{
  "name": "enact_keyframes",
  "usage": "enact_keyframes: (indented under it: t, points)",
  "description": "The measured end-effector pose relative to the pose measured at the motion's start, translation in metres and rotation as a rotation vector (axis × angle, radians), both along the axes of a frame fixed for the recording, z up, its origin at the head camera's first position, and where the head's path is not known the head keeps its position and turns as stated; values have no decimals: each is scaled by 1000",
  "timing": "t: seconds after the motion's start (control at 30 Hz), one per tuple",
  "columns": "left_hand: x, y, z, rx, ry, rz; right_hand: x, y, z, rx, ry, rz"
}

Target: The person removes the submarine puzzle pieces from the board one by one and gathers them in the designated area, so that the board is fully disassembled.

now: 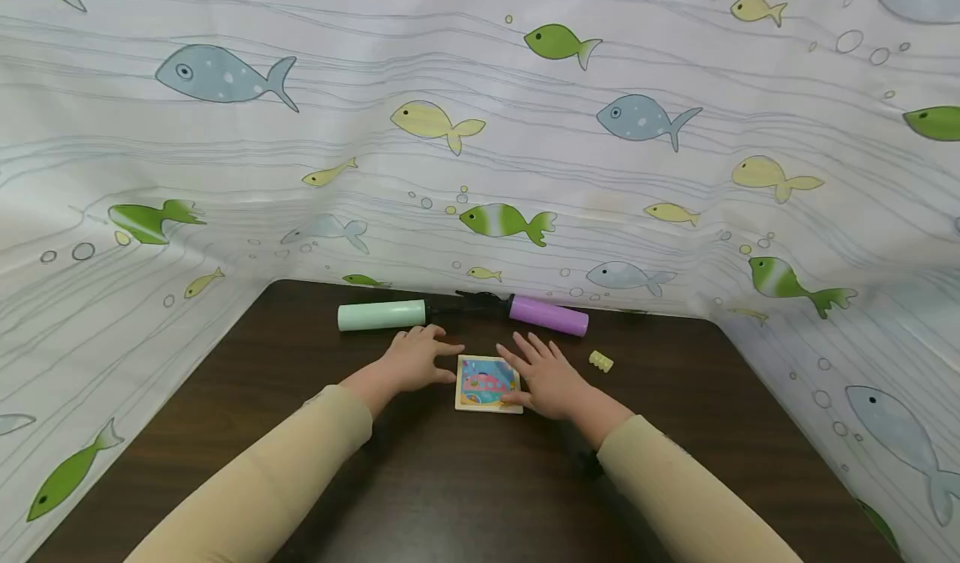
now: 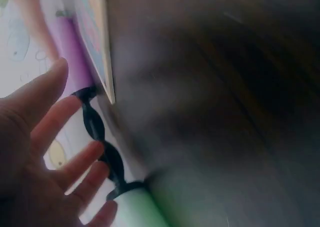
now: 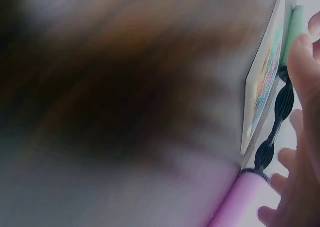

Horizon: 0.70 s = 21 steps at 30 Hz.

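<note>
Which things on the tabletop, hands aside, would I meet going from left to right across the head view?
Mint-green cylinder → square fish picture → purple cylinder → small pale-yellow piece.

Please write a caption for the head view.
Left hand and right hand flank a square, colourful fish picture board on a dark brown table.

The picture board (image 1: 486,383) is pink and blue, cream-edged.
</note>
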State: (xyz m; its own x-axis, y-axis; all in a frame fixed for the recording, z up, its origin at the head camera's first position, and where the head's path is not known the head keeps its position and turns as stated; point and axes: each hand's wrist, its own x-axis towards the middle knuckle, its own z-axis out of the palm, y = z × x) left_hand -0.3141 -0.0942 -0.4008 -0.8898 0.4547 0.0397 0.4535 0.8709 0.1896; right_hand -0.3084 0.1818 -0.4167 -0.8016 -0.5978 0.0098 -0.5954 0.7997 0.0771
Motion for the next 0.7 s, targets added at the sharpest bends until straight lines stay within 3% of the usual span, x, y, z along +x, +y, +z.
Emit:
enact_keyframes:
  t: [0.1, 0.33, 0.7]
  points:
    - [-10, 13, -2, 110, -115, 54, -3, -10, -1, -33, -108, -12]
    - [-21, 30, -7, 193, -222, 82, -1, -24, -3, -77, -296, -42]
    - [-30, 40, -13, 242, -227, 163, -4, -30, -10, -41, -314, -62]
